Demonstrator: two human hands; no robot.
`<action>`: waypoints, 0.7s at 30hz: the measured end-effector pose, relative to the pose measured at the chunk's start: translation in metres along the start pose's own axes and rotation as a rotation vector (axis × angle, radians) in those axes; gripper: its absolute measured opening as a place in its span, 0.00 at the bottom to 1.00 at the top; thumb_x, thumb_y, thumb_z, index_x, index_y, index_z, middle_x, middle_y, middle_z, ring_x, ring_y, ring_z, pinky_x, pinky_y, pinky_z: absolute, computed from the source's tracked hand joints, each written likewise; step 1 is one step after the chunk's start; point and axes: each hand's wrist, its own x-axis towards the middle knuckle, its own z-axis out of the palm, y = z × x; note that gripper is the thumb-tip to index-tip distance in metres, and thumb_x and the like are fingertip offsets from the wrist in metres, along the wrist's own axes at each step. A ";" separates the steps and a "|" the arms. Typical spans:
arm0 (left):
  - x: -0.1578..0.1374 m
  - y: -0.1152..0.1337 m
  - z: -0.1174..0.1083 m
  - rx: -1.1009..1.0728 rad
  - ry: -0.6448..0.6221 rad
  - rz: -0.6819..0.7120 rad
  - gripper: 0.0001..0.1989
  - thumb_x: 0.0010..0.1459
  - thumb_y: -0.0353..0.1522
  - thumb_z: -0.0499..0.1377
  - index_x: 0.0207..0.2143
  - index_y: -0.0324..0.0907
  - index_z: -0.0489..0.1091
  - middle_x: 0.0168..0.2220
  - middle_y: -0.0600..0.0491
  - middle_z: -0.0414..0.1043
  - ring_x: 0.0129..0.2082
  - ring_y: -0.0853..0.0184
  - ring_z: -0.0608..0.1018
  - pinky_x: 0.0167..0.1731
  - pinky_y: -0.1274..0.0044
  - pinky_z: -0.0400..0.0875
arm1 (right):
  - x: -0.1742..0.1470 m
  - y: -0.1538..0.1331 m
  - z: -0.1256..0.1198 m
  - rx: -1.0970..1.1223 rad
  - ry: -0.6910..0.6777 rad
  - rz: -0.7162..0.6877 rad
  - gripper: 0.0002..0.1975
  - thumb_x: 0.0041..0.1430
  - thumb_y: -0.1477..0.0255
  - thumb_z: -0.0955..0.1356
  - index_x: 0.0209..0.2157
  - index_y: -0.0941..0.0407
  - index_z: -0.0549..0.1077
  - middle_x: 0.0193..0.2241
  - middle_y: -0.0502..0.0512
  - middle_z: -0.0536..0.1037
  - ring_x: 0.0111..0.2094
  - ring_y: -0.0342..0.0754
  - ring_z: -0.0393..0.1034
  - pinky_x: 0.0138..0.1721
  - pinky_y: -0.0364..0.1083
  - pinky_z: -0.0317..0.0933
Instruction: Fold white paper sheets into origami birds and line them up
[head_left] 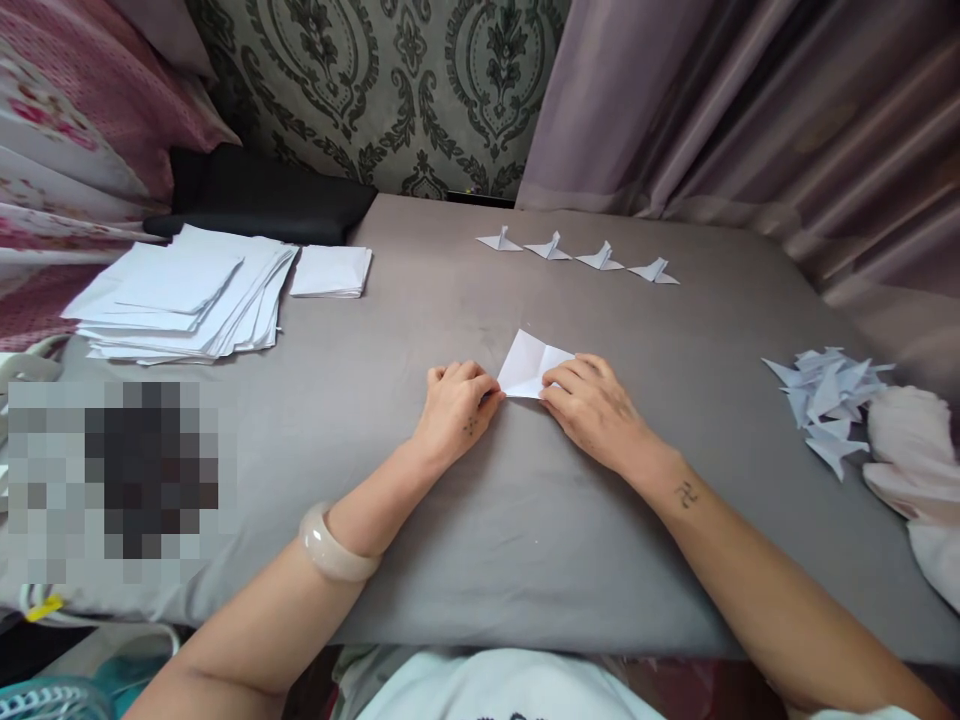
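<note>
1. Patterned wallpaper (412, 90) is filling the top centre of the frame, with a mauve curtain (637, 110) hanging at upper right and a pink floral curtain (67, 130) at upper left.
2. A grey cloth is covering the counter (420, 300) across the middle.
3. A yellow tag (45, 608) is sitting on a pale cable at lower left, any writing on it being too small to read; dark print is running off the bottom edge on a pale shirt (495, 690).
4. A teal plastic basket (52, 698) is poking into the lower left corner, its contents not showing.
5. A creased white paper sheet (525, 370) is lying at the centre of the frame, between both hands.
6. The left hand (459, 408) is pinching the sheet's lower left corner, while the right hand's (592, 405) fingers are gripping its right side.
7. A large paper stack (172, 300) and a small paper stack (331, 272) are resting at upper left.
8. Four folded paper shapes (553, 248) are standing in a row at upper right of centre; a pile of folded paper (829, 390) is lying at right, beside a pale cloth bundle (911, 450).
</note>
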 end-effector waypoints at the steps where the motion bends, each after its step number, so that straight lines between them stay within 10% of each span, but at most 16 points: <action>1: 0.000 0.001 -0.001 -0.001 -0.003 -0.005 0.10 0.63 0.35 0.53 0.35 0.43 0.74 0.38 0.50 0.73 0.39 0.62 0.71 0.43 0.66 0.56 | 0.000 0.001 -0.001 0.013 -0.012 0.002 0.12 0.62 0.78 0.61 0.34 0.56 0.77 0.39 0.56 0.77 0.44 0.49 0.64 0.54 0.52 0.49; 21: 0.003 0.004 0.001 -0.154 0.007 -0.170 0.08 0.57 0.34 0.57 0.31 0.42 0.74 0.37 0.49 0.68 0.42 0.59 0.70 0.45 0.64 0.59 | 0.059 0.002 -0.023 0.253 -0.502 0.458 0.10 0.53 0.67 0.64 0.29 0.53 0.77 0.32 0.53 0.79 0.32 0.48 0.69 0.29 0.44 0.52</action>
